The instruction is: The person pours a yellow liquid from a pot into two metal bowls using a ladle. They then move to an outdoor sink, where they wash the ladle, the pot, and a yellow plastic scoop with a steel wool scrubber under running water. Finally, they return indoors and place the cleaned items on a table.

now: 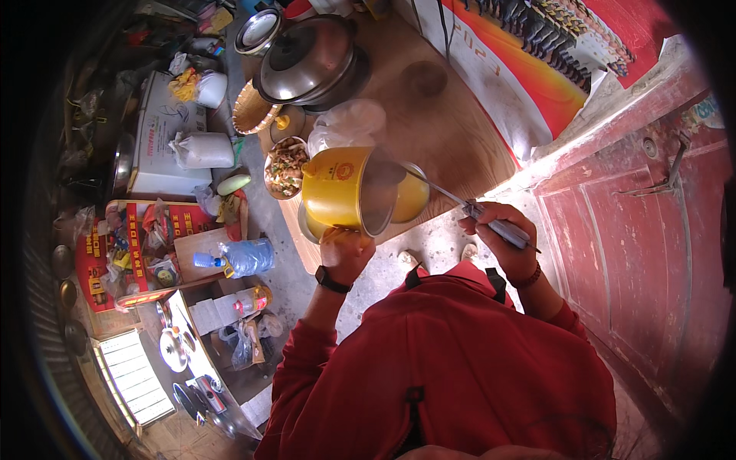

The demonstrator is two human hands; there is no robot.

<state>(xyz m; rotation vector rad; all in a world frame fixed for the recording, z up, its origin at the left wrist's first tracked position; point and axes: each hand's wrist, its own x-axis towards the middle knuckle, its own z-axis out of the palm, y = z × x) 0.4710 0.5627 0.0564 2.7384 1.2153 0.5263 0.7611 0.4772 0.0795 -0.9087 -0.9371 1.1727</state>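
Note:
My left hand (347, 253) grips the lower edge of a yellow metal pot (332, 187), which is tilted on its side above the near end of the wooden table (460, 126). In my right hand (509, 236) is a ladle or spoon by its grey handle (503, 227); its metal shaft runs left to the mouth of the pot, where a dark round head shows. Steam or glare blurs the inside. Behind the pot, to its right, lies another yellow round vessel or lid (411, 195). A further light rim shows partly beneath the pot.
Left of the pot stands a bowl of cooked food (284, 169), near a clear plastic bag (351, 123). Farther back are a wicker basket (251, 109) and a large lidded pan (310, 57). A red wooden door (627, 230) stands at right.

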